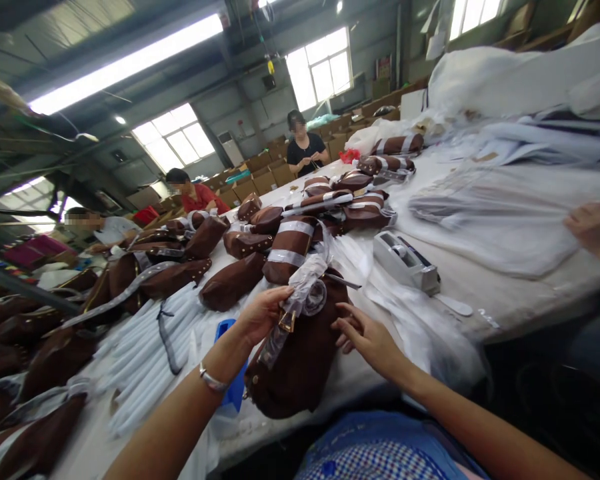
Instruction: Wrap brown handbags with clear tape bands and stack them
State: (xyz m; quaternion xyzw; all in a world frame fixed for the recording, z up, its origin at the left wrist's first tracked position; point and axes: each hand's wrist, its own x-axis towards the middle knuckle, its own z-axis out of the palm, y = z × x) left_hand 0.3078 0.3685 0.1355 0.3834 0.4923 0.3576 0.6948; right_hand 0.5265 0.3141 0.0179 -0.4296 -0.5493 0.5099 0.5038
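A brown bag lies at the table's near edge, its strap and gold buckle wrapped in clear plastic. My left hand pinches the wrapped strap at the buckle, fingers closed on it. My right hand rests on the bag's right side, its fingers stretched out and touching the brown fabric. A silver bracelet sits on my left wrist.
Many more brown bags cover the long table. A tape dispenser stands to the right, white wrapping sheets to the left. Three people work at the far side. Another person's hand shows at the right edge.
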